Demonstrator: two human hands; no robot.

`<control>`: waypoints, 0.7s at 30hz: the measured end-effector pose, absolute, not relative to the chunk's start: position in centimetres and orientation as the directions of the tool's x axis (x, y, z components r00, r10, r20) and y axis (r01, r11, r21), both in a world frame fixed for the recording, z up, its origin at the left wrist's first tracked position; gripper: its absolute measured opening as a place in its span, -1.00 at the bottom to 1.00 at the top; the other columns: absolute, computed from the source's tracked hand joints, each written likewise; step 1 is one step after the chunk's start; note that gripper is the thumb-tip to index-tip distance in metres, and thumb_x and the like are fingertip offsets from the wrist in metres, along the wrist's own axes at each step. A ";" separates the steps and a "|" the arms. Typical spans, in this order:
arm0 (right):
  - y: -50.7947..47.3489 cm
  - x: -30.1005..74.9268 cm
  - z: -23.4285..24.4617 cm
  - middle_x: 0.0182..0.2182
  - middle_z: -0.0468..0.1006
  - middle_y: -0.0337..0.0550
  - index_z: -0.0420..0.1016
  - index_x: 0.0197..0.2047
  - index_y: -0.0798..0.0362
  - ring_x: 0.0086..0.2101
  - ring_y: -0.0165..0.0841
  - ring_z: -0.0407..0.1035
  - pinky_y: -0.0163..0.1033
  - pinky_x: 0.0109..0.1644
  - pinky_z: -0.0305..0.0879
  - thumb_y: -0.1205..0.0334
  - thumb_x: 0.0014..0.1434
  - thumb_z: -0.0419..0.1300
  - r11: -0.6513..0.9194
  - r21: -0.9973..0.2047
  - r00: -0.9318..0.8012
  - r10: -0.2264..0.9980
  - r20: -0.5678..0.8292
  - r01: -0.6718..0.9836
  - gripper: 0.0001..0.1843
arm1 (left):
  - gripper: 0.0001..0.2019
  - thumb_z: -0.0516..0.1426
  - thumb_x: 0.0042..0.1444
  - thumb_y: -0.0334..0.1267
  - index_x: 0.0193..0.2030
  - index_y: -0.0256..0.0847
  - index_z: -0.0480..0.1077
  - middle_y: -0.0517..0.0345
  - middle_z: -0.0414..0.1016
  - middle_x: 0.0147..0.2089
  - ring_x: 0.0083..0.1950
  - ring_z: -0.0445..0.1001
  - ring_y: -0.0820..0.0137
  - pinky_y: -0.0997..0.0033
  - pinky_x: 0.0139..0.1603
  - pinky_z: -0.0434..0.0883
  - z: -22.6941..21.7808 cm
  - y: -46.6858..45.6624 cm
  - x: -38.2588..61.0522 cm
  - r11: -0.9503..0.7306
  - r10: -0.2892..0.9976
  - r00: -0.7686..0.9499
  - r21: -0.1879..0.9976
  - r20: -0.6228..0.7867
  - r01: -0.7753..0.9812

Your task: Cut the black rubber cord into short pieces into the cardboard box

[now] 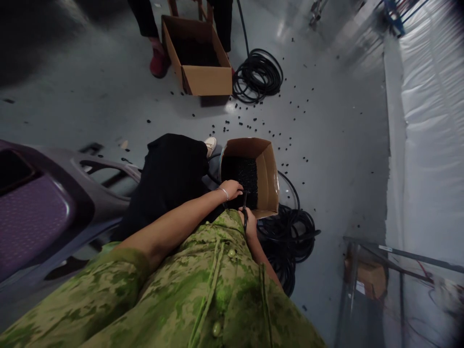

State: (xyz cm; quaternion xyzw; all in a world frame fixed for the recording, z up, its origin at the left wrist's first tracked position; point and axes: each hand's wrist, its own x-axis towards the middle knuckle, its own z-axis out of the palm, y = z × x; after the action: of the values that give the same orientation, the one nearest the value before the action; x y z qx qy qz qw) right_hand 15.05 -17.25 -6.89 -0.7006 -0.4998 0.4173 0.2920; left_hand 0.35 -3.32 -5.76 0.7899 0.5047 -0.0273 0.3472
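Two hands at a cardboard box [268,174] on the floor [326,145], just beyond the knees. Left hand [232,188] reached over the near rim into small black parts [243,176] filling the box; fingers curled down, grip impossible to tell. Right hand [250,222] closed around a black hose [245,212] beside the box. Coiled hose [290,237] lay right of it. Second box [197,53] farther off, near another person's red shoe [158,63].
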 end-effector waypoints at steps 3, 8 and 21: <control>-17.3 15.1 -6.8 -0.32 0.63 -0.13 0.57 -0.20 0.03 -0.28 -0.23 0.48 -0.20 -0.13 0.38 -0.15 0.13 0.11 -0.325 -0.828 0.152 0.946 -0.287 0.458 -0.56 | -0.68 0.11 0.23 -0.11 0.06 0.05 0.57 0.13 0.63 0.04 0.05 0.55 0.25 0.41 0.01 0.41 -5.8 -3.3 0.4 -0.262 0.775 0.491 0.506 -0.397 0.822; -17.3 15.2 -6.9 -0.33 0.64 -0.14 0.57 -0.21 0.02 -0.30 -0.23 0.48 -0.21 -0.15 0.38 -0.15 0.13 0.12 -0.320 -0.830 0.150 0.947 -0.283 0.457 -0.57 | -0.68 0.12 0.21 -0.09 0.06 0.09 0.56 0.15 0.63 0.01 0.03 0.55 0.27 0.42 -0.01 0.41 -6.0 -3.3 0.4 -0.261 0.782 0.487 0.504 -0.390 0.823; -17.0 15.2 -6.9 -0.35 0.63 -0.17 0.56 -0.25 -0.01 -0.30 -0.22 0.47 -0.21 -0.17 0.36 -0.11 0.11 0.12 -0.327 -0.793 0.156 0.945 -0.289 0.513 -0.62 | -0.69 0.10 0.22 -0.12 0.03 0.06 0.59 0.13 0.62 0.03 0.05 0.54 0.24 0.40 -0.02 0.41 -5.5 -3.2 0.6 -0.271 0.772 0.503 0.513 -0.389 0.814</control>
State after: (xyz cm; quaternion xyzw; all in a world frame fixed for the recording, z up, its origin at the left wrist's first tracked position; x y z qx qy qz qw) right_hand 15.21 -17.00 -6.86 -0.7104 -0.5130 0.3989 0.2705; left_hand 0.59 -3.23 -5.52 0.7967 0.4977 -0.0309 0.3414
